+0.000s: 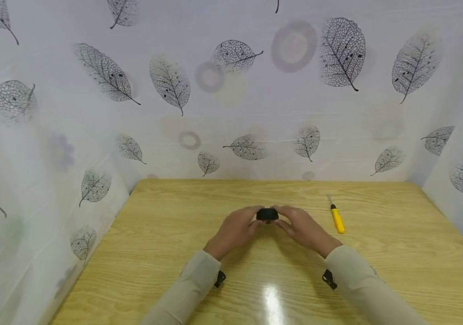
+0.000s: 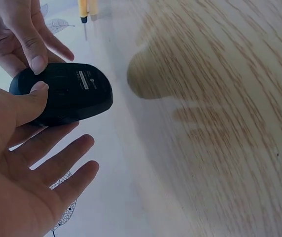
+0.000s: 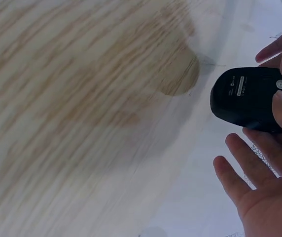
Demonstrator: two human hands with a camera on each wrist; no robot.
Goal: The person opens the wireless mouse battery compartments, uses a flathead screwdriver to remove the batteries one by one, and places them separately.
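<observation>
A black computer mouse [image 1: 267, 214] is held between both hands above the table's middle. My left hand [image 1: 233, 230] pinches one end of it, and my right hand [image 1: 306, 229] pinches the other. In the left wrist view the underside of the mouse [image 2: 64, 94] shows a small white printed label [image 2: 84, 80]. Both thumbs press on that underside, close together. The right wrist view shows a small round silver spot [image 3: 281, 84] between the thumbs. The other fingers of each hand are spread behind or below the mouse, and its top face is hidden.
A yellow-handled screwdriver [image 1: 337, 220] lies on the wood-grain table [image 1: 174, 207] to the right of my right hand, its tip toward the back edge. Behind the table and along both sides hangs a pale leaf-print curtain [image 1: 256, 108].
</observation>
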